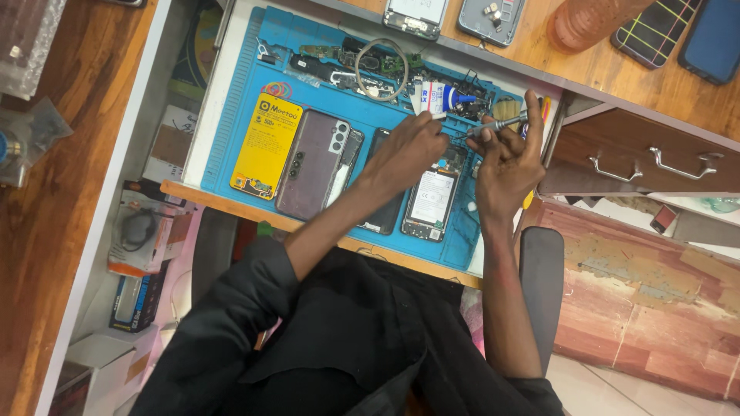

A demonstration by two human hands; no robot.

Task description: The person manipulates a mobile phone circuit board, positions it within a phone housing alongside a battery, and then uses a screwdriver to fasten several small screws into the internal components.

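While the right hand (pixel 505 158) pinches a screwdriver (pixel 497 125) pointing left, the left hand (pixel 408 146), fingers curled, steadies the open phone (pixel 432 202) near the mat's (pixel 239 100) right edge.

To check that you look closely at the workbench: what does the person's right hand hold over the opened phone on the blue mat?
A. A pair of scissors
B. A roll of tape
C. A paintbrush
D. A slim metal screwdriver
D: the right hand grips a slim metal screwdriver, its tip pointing toward the left hand above the opened phone on the blue mat.
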